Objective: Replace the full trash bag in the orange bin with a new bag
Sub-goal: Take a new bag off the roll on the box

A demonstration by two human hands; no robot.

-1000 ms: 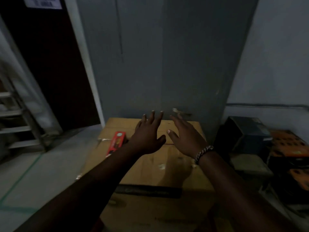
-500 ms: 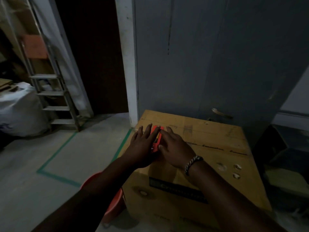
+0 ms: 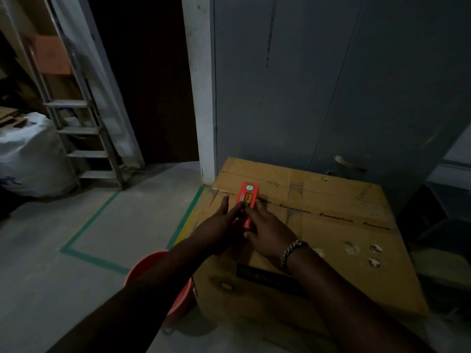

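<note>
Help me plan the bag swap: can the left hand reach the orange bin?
Probably yes: the orange bin stands on the floor right under the left forearm, and the left hand merely touches the red packet.

Storeroom: stepladder [image 3: 84, 138], cardboard box [image 3: 318, 225], grey metal cabinet [image 3: 331, 85], taped concrete floor [image 3: 63, 225].

The orange bin [image 3: 150, 263] stands upright on the floor at lower centre, tight against the left side of a cardboard box [image 3: 331, 225], while a slim red pack [image 3: 248, 197] with a yellow label lies on the box top, its near end between the left hand [image 3: 216, 230] and the right hand [image 3: 270, 235].
</note>
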